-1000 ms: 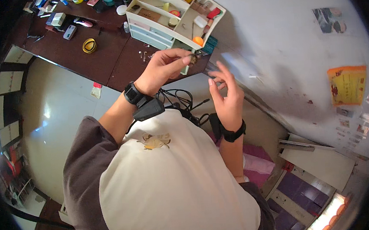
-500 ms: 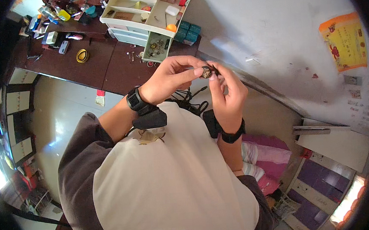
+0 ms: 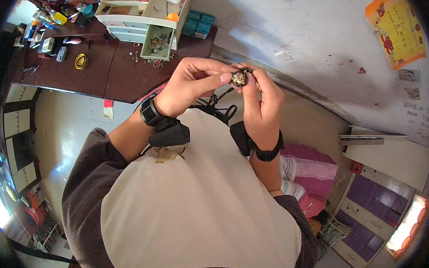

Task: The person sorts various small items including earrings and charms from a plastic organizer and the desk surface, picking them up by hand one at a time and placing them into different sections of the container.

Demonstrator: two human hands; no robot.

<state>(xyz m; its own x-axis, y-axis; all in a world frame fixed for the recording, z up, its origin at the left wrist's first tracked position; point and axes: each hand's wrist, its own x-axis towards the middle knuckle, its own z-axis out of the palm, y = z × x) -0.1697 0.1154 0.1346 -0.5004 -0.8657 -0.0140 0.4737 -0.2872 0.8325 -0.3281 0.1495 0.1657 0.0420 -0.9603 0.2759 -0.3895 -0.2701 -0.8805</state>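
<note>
Between my two hands is a small round dark ornament (image 3: 239, 78) with a pale, glittering centre; a short dark band or loop seems to run off it toward the right fingers. My left hand (image 3: 191, 86) pinches its left side between thumb and forefinger. On the other side, my right hand (image 3: 263, 100) grips it with the thumb below and the fingers behind. What exactly the ornament belongs to is too small to make out. Both hands are raised in front of my chest, past the near edge of the dark desk (image 3: 99, 85).
A white organizer (image 3: 132, 21) stands on the desk, its green drawer (image 3: 157, 42) pulled out with small trinkets inside. Close by are teal boxes (image 3: 198, 24) and a yellow-black ring-shaped item (image 3: 81, 61). Black cables (image 3: 217, 106) hang behind my hands. A wall (image 3: 287, 34) rises at the right.
The ornament has turned so its glittering face shows more fully. Both hands stay closed on it. My view has shifted, so the desk and organizer appear farther left and higher.
</note>
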